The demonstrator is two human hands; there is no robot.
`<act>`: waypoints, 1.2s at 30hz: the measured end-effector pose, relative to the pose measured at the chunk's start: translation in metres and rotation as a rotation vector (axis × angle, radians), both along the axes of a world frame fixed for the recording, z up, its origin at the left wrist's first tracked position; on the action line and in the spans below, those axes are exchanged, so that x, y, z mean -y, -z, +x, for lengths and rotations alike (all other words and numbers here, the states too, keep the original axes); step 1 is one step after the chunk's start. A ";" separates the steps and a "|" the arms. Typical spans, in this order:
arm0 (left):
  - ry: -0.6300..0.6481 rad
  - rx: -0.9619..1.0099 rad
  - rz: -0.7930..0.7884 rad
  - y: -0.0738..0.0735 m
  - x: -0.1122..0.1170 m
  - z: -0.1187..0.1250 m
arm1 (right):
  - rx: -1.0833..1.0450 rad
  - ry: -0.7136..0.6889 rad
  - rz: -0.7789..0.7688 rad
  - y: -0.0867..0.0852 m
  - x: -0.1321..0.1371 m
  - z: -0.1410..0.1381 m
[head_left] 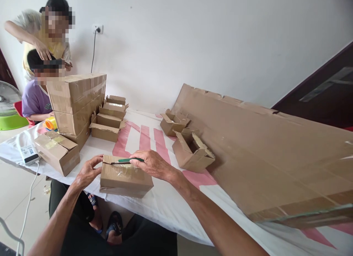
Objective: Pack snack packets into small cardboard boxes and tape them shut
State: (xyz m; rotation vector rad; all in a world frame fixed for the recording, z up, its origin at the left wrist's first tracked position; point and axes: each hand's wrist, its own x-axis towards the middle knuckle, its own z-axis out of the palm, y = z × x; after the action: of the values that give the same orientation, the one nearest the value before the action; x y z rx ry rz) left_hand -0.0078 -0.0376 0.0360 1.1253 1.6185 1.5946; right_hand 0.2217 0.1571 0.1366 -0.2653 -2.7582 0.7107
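A taped cardboard box (pixel 125 180) lies at the near edge of the table in front of me. My left hand (pixel 89 171) grips its left end, thumb on the near side and fingers at the far corner. In my right hand (pixel 150 162) is a green utility knife (pixel 124 160), held nearly flat over the box top. Its dark blade points left along the top seam near the left end. Whether the blade has gone into the tape, I cannot tell.
Stacked cardboard boxes (pixel 73 101) and a single closed box (pixel 57 151) stand left. Several open boxes (pixel 106 127) are behind, two more (pixel 191 151) to the right. A large cardboard sheet (pixel 275 157) leans at right. A white power strip (pixel 29 155) and two people are at left.
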 end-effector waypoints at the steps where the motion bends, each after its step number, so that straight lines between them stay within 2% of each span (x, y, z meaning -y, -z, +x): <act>1: -0.001 0.000 -0.002 0.000 0.000 0.000 | 0.004 0.000 0.023 -0.001 0.001 -0.001; 10: 0.022 -0.013 -0.022 0.002 -0.005 -0.005 | 0.122 0.009 0.403 -0.013 0.011 -0.026; 13: 0.028 -0.015 -0.016 0.003 -0.007 -0.008 | 0.159 0.014 0.423 -0.015 0.011 -0.035; 16: 0.047 -0.025 -0.015 0.004 -0.009 -0.012 | 0.165 0.024 0.398 -0.015 0.005 -0.032; 19: 0.078 -0.042 -0.004 0.002 -0.008 -0.013 | 0.164 0.058 0.360 -0.015 -0.008 -0.011; 24: 0.102 -0.067 -0.022 -0.006 -0.006 -0.012 | 0.245 0.127 0.343 -0.027 -0.033 0.050; 27: 0.100 -0.067 -0.030 -0.007 -0.006 -0.014 | 0.216 0.199 0.172 -0.023 -0.052 0.086; 29: 0.104 -0.082 -0.035 -0.007 -0.006 -0.015 | 0.061 0.302 0.034 -0.002 -0.064 0.104; 30: 0.107 -0.100 -0.035 -0.008 -0.006 -0.016 | -0.044 0.360 -0.010 0.015 -0.068 0.111; 33: 0.133 -0.171 -0.027 -0.012 -0.007 -0.017 | -0.196 0.551 -0.108 0.091 -0.070 0.122; 36: 0.185 -0.205 -0.047 -0.019 -0.005 -0.018 | -0.175 0.617 -0.035 0.173 -0.057 0.122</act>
State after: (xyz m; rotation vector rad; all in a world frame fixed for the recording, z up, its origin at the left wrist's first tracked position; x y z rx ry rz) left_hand -0.0262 -0.0322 0.0545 1.4078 1.6169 1.3531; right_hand 0.3434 0.2136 -0.0367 -0.9556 -2.3012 0.5754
